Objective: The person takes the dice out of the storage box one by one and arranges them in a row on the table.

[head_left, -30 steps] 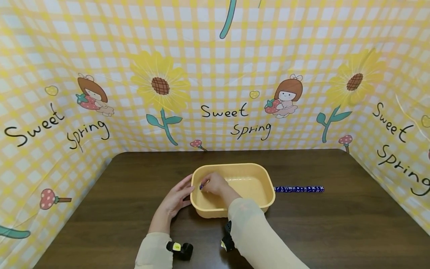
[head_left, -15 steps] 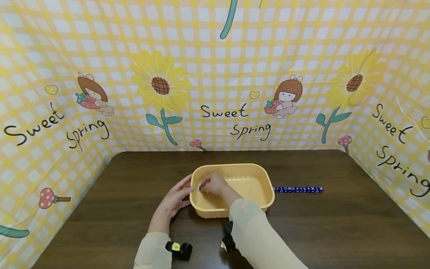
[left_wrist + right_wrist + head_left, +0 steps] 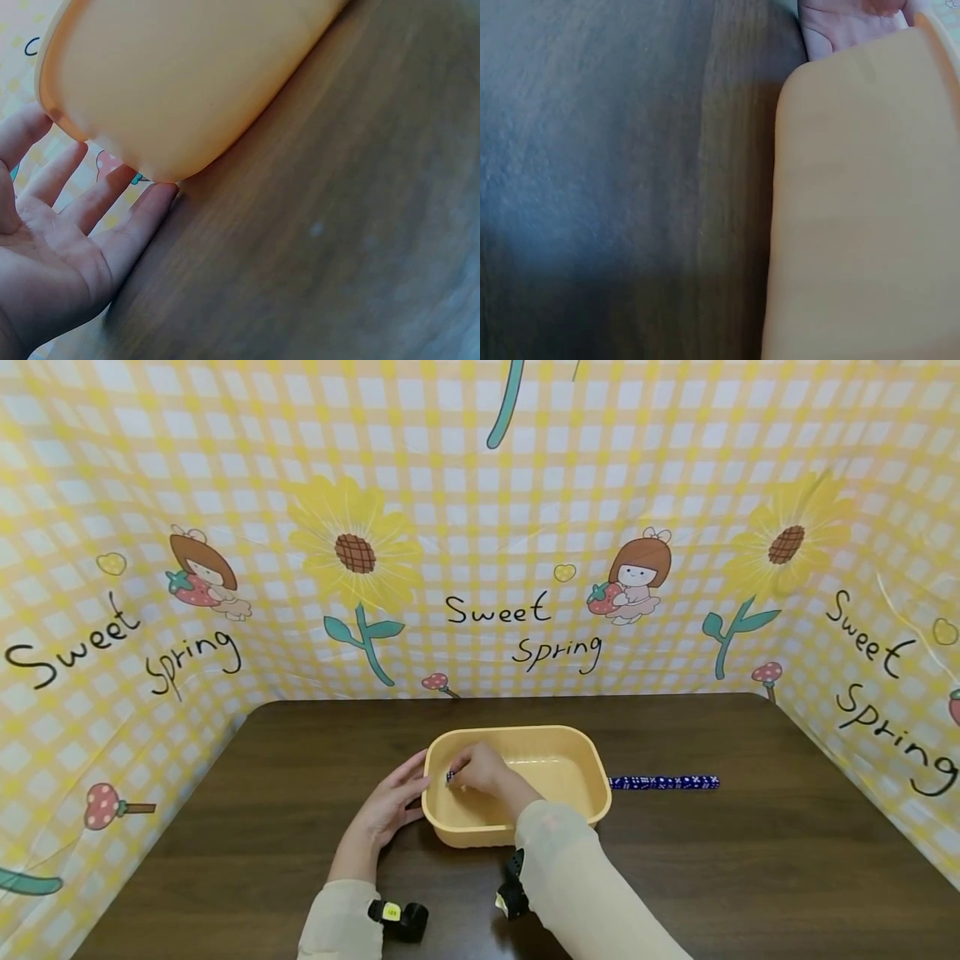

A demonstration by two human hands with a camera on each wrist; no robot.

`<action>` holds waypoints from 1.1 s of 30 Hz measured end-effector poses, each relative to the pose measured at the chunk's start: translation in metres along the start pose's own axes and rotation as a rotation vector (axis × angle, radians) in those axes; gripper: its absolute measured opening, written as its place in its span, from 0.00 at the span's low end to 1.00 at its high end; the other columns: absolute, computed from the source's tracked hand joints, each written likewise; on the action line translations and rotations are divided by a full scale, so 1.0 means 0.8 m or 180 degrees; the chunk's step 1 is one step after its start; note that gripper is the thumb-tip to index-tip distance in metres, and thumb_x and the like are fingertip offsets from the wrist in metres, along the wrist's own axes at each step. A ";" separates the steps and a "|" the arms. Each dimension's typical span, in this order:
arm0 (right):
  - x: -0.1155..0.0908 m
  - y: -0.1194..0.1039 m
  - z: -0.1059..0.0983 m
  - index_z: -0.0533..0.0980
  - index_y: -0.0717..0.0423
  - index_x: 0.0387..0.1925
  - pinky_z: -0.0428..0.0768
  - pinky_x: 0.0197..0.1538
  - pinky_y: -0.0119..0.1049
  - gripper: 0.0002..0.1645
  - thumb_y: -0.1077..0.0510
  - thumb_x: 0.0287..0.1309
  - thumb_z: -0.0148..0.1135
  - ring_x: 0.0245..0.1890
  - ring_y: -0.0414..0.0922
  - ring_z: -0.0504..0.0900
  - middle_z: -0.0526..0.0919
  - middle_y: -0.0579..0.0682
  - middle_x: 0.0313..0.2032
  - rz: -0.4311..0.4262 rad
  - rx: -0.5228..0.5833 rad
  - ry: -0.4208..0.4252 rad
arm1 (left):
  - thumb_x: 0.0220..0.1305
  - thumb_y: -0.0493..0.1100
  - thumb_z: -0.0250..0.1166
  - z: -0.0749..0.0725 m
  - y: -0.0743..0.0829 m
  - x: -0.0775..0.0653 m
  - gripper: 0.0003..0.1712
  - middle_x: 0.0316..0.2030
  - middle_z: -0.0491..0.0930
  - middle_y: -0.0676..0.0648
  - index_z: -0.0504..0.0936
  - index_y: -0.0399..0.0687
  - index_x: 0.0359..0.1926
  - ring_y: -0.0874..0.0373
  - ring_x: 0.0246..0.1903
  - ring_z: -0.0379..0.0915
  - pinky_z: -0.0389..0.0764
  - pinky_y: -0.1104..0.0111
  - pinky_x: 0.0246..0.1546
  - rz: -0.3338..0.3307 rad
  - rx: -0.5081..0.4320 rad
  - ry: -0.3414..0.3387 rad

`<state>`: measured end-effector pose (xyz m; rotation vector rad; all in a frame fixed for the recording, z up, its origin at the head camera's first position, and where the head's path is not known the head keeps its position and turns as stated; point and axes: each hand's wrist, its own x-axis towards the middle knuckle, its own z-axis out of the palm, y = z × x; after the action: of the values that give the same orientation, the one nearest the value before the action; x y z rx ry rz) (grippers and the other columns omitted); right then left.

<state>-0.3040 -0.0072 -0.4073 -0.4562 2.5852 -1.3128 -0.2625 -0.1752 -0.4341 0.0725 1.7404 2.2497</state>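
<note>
A yellow plastic basin (image 3: 558,752) stands on the dark wooden table (image 3: 315,752). My right hand (image 3: 483,770) reaches down inside it, near the left end, and pinches a small blue die (image 3: 450,776) with white dots. Against the basin's left end rests my left hand (image 3: 390,806); in the left wrist view its spread fingers touch the outer wall (image 3: 187,82). The right wrist view shows only the basin's outside (image 3: 862,195) and part of the left hand (image 3: 847,26), so the right fingers are hidden there.
To the right of the basin lies a straight row of blue dice (image 3: 663,782) with white dots, its left end hidden behind the basin's edge. A yellow checked cloth (image 3: 480,527) with printed flowers hangs around the back and sides of the table.
Little differs: the right hand keeps pinching the die in the basin's left end and the left hand stays at the wall. The whole view has shifted very slightly.
</note>
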 end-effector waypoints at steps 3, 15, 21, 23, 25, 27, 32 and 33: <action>0.002 -0.002 -0.004 0.79 0.63 0.24 0.67 0.20 0.27 0.04 0.68 0.38 0.64 0.15 0.38 0.69 0.76 0.47 0.17 0.0027 -0.0040 -0.0010 | 0.58 0.37 0.55 -0.001 -0.001 0.000 0.32 0.60 0.57 0.41 0.56 0.50 0.63 0.49 0.52 0.60 0.68 0.56 0.41 0.0003 -0.0026 0.0012; -0.002 -0.016 -0.039 0.79 0.64 0.27 0.72 0.28 0.30 0.04 0.67 0.44 0.62 0.24 0.40 0.73 0.79 0.49 0.24 -0.0359 -0.0042 0.0022 | 0.57 0.36 0.55 0.001 0.000 0.000 0.32 0.60 0.57 0.42 0.56 0.50 0.63 0.48 0.53 0.58 0.67 0.55 0.41 -0.0002 -0.0066 0.0045; -0.005 -0.018 -0.065 0.79 0.63 0.27 0.72 0.26 0.30 0.05 0.65 0.44 0.63 0.22 0.39 0.74 0.80 0.49 0.24 -0.0368 -0.0046 0.0117 | 0.58 0.36 0.54 0.000 -0.001 0.001 0.33 0.60 0.55 0.41 0.54 0.49 0.64 0.48 0.53 0.58 0.68 0.56 0.41 0.0006 -0.0097 -0.0021; -0.007 -0.017 -0.074 0.79 0.63 0.28 0.72 0.27 0.30 0.06 0.65 0.44 0.63 0.23 0.40 0.74 0.80 0.49 0.23 -0.0372 -0.0035 0.0152 | 0.59 0.35 0.53 -0.001 -0.001 0.001 0.33 0.61 0.54 0.40 0.53 0.49 0.64 0.48 0.53 0.58 0.68 0.56 0.41 0.0007 -0.0090 -0.0043; -0.010 -0.017 -0.083 0.79 0.64 0.28 0.73 0.27 0.31 0.06 0.65 0.44 0.62 0.23 0.41 0.75 0.80 0.50 0.23 -0.0375 0.0013 0.0178 | 0.59 0.35 0.53 -0.001 -0.001 0.001 0.32 0.61 0.54 0.40 0.54 0.49 0.64 0.48 0.53 0.58 0.68 0.56 0.41 0.0000 -0.0070 -0.0046; -0.012 -0.017 -0.091 0.79 0.64 0.29 0.73 0.28 0.32 0.06 0.65 0.45 0.62 0.24 0.43 0.76 0.80 0.50 0.23 -0.0392 0.0086 0.0198 | 0.59 0.35 0.52 -0.001 0.000 0.001 0.32 0.61 0.54 0.40 0.54 0.49 0.64 0.48 0.53 0.58 0.68 0.57 0.41 -0.0009 -0.0075 -0.0039; -0.019 -0.015 -0.113 0.78 0.65 0.31 0.74 0.34 0.40 0.07 0.65 0.47 0.60 0.29 0.51 0.77 0.80 0.50 0.25 -0.0418 0.0201 0.0144 | 0.59 0.35 0.52 -0.001 0.001 0.000 0.32 0.61 0.54 0.40 0.54 0.49 0.64 0.48 0.53 0.57 0.67 0.56 0.42 -0.0022 -0.0089 -0.0038; -0.021 -0.015 -0.117 0.78 0.65 0.31 0.74 0.34 0.40 0.07 0.65 0.47 0.60 0.30 0.52 0.77 0.80 0.50 0.25 -0.0408 0.0212 0.0131 | 0.59 0.35 0.52 -0.001 0.000 0.000 0.32 0.61 0.54 0.40 0.54 0.49 0.64 0.48 0.53 0.58 0.67 0.56 0.42 -0.0021 -0.0084 -0.0037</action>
<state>-0.3165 0.0625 -0.3424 -0.5979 2.5739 -1.4594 -0.2627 -0.1758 -0.4340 0.0738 1.7025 2.2624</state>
